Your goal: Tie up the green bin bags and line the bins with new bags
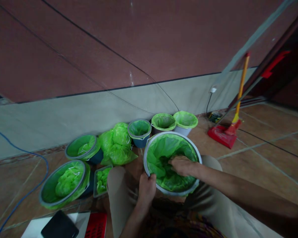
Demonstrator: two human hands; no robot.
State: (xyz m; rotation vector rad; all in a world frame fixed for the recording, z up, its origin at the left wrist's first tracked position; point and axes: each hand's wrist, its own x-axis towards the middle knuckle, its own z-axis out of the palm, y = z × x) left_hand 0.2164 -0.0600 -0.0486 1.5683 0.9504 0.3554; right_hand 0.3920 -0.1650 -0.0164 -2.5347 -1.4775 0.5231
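**Lined bin held between the knees, both hands on it**

Left hand [146, 188]: fingers [149, 178] curled over the near-left rim of the grey bin [149, 145], clenched on rim and liner edge together. Right hand [182, 165] is inside the bin, palm down on the green liner [164, 148]; its fingers are spread loosely into the plastic, and whether they pinch a fold cannot be told.

The bin sits on the floor between the person's knees, tipped slightly toward the camera. The liner is bright green, crumpled, and bunched at the bottom.

Around it: a heap of loose green bags [115, 145] lies just left of the bin, near the left knee [116, 181]. Behind, along the wall, stand three small lined bins: a blue one [139, 131], a grey one [163, 123] and a white one [185, 121]. Further left are two wider lined basins [83, 147] [62, 183] and a small tray [101, 180] of green plastic. A red dustpan [222, 136] with a yellow-handled broom [240, 87] rests to the right. A blue cable [37, 158] loops over the tiled floor [263, 158].

Hard to make out: the bin's base is hidden by legs and forearms. A black object [59, 226] and red item [96, 226] at the bottom edge are cut off.
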